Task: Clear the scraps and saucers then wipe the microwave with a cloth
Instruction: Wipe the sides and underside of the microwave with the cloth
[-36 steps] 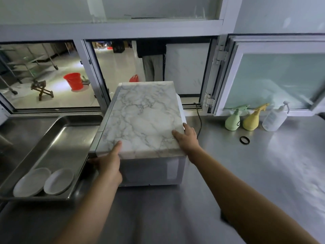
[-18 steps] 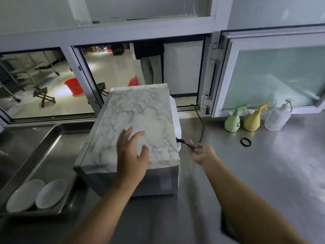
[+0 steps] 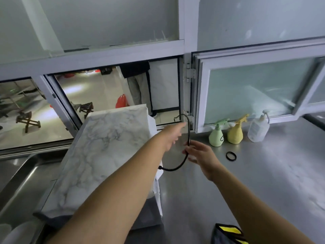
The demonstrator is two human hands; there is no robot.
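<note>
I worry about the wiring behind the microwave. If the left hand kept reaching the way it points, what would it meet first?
Probably the black power cord looping up just beyond the left hand, then the window frame behind it; depth is unclear.

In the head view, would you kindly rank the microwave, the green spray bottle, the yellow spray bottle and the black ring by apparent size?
1. microwave, largest by far, though nearest the camera.
2. green spray bottle and yellow spray bottle: too alike to rank.
3. black ring, smallest.
</note>
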